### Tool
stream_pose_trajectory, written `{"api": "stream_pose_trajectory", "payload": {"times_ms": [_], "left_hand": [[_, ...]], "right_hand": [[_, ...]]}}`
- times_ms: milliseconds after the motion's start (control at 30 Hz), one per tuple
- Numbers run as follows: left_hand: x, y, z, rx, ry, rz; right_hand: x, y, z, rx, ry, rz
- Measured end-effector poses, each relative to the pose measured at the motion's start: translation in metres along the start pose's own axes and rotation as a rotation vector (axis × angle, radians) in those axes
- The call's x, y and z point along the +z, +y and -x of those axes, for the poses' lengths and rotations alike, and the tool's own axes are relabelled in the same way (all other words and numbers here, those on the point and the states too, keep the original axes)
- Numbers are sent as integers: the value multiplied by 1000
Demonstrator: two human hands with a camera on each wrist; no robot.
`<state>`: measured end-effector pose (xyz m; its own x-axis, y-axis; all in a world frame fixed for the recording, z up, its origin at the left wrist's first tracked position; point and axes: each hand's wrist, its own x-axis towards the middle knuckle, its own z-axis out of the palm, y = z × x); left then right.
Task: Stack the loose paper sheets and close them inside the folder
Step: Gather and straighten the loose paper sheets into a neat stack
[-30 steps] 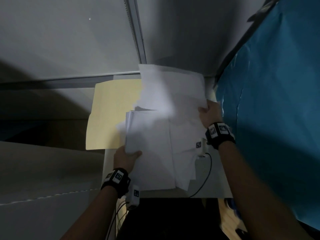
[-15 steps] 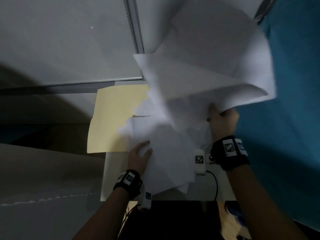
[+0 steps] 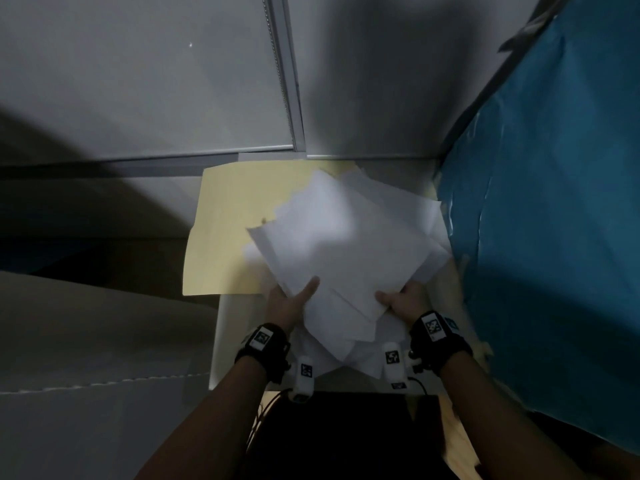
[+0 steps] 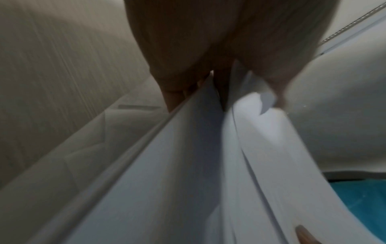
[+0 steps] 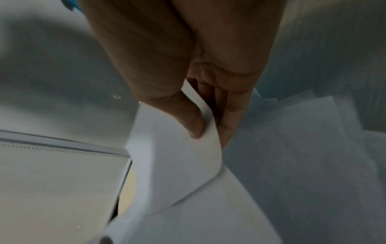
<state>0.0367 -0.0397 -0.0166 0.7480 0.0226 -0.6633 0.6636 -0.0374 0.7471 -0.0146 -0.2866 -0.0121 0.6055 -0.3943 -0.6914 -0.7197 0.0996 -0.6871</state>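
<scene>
Item: uneven paper sheets [image 3: 346,244], centre frame, pinched by both hands, left hand [image 3: 289,304] and right hand [image 3: 403,301], over open folder [image 3: 225,230]; risk: splayed edges slipping loose.

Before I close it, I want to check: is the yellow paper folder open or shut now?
Open. The yellow paper folder lies spread flat, and the white paper sheets lie fanned across it.

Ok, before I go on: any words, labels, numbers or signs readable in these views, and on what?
No readable text in any view.
Paper sheets: blank as far as shows, dim and blurred.
Folder: plain yellow, no label visible.
Wristbands on the left hand and the right hand: black-and-white square marker patterns only, not letters or numbers.
</scene>
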Motion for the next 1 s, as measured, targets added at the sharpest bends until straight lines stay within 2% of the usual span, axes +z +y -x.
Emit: {"api": "stream_pose_trajectory", "payload": {"times_ms": [100,267,467,567,633,767,833,900,1000], "left_hand": [[-7,-10,-11,-98,126,53],[-13,-13,-13,-58,116,87],[-17,-16,-13,-30,29,-121],[-17,-16,-14,-12,25,-118],[-14,-14,-11,21,32,-54],[-5,-13,-8,106,175,-57],[-3,-12,-9,97,259,-43],[-4,-12,-10,65,301,-63],[-9,-18,-15,37,261,-90]], "right_hand": [[-4,1,-1,-13,29,-31],[-23,-7,-3,26,62,-222],[-23,-6,-16,101,13,-308],[-20,-4,-17,25,8,-149],[-17,0,-13,-41,-46,-50],[-11,6,-3,-185,-219,153],[-6,9,-1,-230,-270,239],[-6,13,0,-216,-281,282],[-10,9,0,-244,-258,190]]}}
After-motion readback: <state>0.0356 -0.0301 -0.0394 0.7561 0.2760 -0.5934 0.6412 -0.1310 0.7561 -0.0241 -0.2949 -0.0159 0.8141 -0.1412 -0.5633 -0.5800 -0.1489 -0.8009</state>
